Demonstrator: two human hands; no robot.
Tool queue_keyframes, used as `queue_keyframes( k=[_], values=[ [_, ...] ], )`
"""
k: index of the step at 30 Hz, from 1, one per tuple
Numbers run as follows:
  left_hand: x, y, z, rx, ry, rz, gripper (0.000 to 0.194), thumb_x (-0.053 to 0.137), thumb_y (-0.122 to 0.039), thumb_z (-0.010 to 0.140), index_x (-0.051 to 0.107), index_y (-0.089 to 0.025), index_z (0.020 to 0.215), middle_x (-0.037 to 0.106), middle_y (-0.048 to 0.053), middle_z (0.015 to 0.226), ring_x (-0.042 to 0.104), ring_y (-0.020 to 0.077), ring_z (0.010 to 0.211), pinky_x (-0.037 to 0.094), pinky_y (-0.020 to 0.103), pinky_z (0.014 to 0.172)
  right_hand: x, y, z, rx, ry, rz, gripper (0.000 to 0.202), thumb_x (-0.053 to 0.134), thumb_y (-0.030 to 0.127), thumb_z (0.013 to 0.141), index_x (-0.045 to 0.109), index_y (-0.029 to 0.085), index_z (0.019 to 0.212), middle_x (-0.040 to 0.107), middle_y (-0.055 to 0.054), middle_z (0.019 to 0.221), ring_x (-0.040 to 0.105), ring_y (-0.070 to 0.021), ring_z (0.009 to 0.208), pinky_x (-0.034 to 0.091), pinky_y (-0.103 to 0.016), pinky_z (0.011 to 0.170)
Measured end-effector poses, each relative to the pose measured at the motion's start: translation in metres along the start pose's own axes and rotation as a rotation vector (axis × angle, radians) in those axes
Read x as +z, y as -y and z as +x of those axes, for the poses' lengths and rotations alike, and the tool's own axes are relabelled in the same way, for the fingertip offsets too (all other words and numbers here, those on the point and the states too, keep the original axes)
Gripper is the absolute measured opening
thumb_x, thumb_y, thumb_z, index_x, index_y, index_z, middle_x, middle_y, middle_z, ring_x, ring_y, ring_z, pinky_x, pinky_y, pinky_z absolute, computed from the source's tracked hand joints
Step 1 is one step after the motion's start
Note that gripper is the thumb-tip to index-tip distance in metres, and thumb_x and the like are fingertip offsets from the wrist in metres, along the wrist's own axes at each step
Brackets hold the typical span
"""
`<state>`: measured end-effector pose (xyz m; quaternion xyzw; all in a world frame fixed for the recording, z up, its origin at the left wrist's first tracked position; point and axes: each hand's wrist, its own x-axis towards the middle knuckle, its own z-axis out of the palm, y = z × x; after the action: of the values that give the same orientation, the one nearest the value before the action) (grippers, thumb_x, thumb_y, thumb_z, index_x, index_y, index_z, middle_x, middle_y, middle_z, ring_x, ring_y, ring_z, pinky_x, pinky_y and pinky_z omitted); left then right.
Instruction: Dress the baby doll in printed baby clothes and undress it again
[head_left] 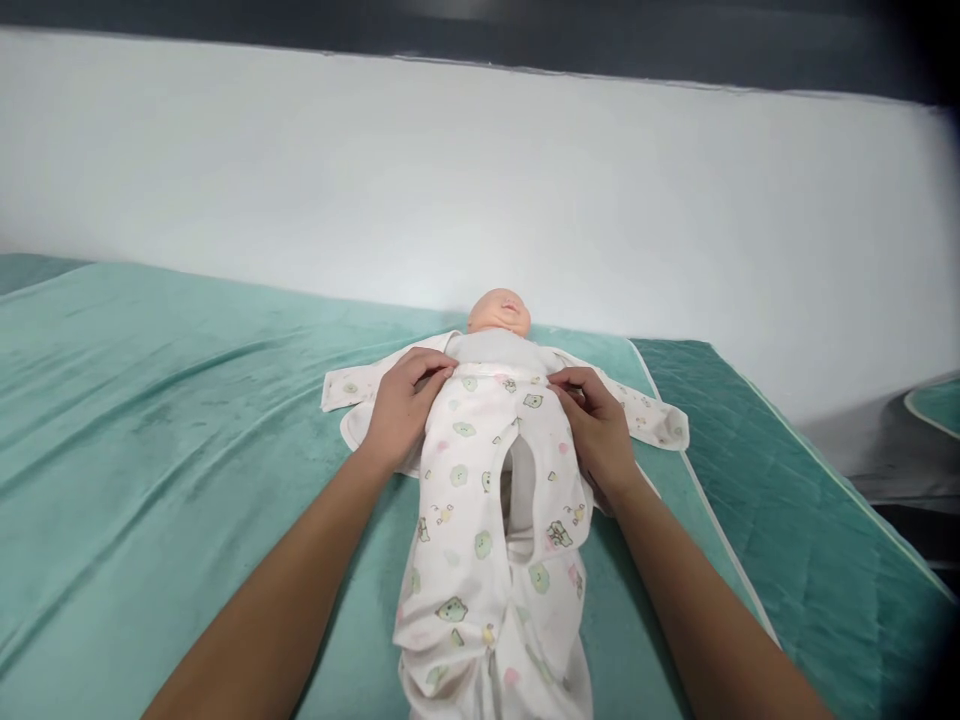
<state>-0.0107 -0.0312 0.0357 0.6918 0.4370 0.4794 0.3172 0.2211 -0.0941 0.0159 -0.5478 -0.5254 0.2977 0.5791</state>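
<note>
A baby doll (500, 312) lies on its back, head toward the wall. White printed baby pants (465, 500) cover its lower body and reach up to the belly, with an open slit at the crotch. My left hand (411, 395) pinches the waistband at its left end. At the opposite end, my right hand (592, 415) has its fingers curled on the same waistband. A matching printed baby shirt (660, 420) lies spread beneath the doll, its sleeves stretched out to both sides. Pale cloth or body shows on the doll's chest above the waistband.
A light green sheet (187, 430) with soft folds lies under the doll. To the right is a darker green quilted mattress cover (795, 500) with a pale edge. A white wall (480, 180) stands close behind the doll's head.
</note>
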Motion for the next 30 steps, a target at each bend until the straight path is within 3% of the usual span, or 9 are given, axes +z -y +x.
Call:
queue_keyframes(
  k=[5, 8, 14, 19, 24, 30],
  values=[
    [-0.003, -0.003, 0.003, -0.059, 0.093, -0.090, 0.024, 0.065, -0.039, 0.085, 0.071, -0.023, 0.101, 0.069, 0.003, 0.111, 0.062, 0.0200, 0.103, 0.047, 0.031, 0.093, -0.004, -0.005, 0.011, 0.037, 0.160, 0.134, 0.017, 0.065, 0.042, 0.086, 0.062, 0.026, 0.091, 0.056, 0.001, 0.088, 0.049, -0.0149, 0.075, 0.041, -0.028, 0.067],
    [-0.007, -0.003, 0.006, -0.080, 0.196, -0.123, 0.027, 0.066, -0.042, 0.084, 0.069, -0.022, 0.102, 0.067, 0.004, 0.109, 0.061, 0.0187, 0.100, 0.046, 0.030, 0.090, -0.007, -0.009, 0.017, 0.024, 0.246, 0.102, 0.018, 0.064, 0.042, 0.087, 0.059, 0.025, 0.089, 0.052, 0.001, 0.086, 0.045, -0.0146, 0.074, 0.037, -0.027, 0.064],
    [-0.012, -0.003, 0.014, -0.032, 0.368, -0.126, 0.023, 0.069, -0.041, 0.081, 0.061, -0.020, 0.088, 0.058, 0.001, 0.100, 0.052, 0.0151, 0.090, 0.042, 0.027, 0.083, -0.010, -0.005, 0.023, -0.113, 0.358, -0.099, 0.022, 0.056, 0.044, 0.092, 0.057, 0.024, 0.083, 0.051, -0.001, 0.087, 0.047, -0.0176, 0.083, 0.040, -0.031, 0.077],
    [-0.011, -0.002, 0.014, -0.018, 0.358, -0.099, 0.026, 0.065, -0.040, 0.083, 0.050, -0.020, 0.081, 0.050, -0.001, 0.090, 0.045, 0.0124, 0.078, 0.039, 0.025, 0.072, -0.006, -0.002, 0.021, -0.176, 0.314, -0.161, 0.025, 0.056, 0.044, 0.092, 0.058, 0.023, 0.079, 0.057, -0.003, 0.101, 0.051, -0.0211, 0.101, 0.039, -0.034, 0.091],
    [-0.009, 0.002, 0.019, -0.006, 0.361, -0.071, 0.025, 0.059, -0.042, 0.088, 0.048, -0.021, 0.082, 0.045, -0.003, 0.078, 0.041, 0.0112, 0.071, 0.033, 0.024, 0.064, -0.002, -0.008, 0.019, -0.067, 0.216, -0.102, 0.022, 0.060, 0.045, 0.090, 0.061, 0.023, 0.083, 0.058, 0.001, 0.086, 0.051, -0.0170, 0.082, 0.040, -0.029, 0.075],
    [-0.003, 0.006, 0.041, 0.044, 0.323, 0.058, 0.024, 0.050, -0.044, 0.092, 0.044, -0.022, 0.085, 0.044, -0.005, 0.075, 0.040, 0.0117, 0.067, 0.032, 0.025, 0.062, 0.003, -0.008, 0.026, -0.104, 0.118, -0.157, 0.026, 0.059, 0.047, 0.089, 0.056, 0.023, 0.079, 0.050, 0.003, 0.073, 0.044, -0.0142, 0.069, 0.034, -0.027, 0.064]
  ],
)
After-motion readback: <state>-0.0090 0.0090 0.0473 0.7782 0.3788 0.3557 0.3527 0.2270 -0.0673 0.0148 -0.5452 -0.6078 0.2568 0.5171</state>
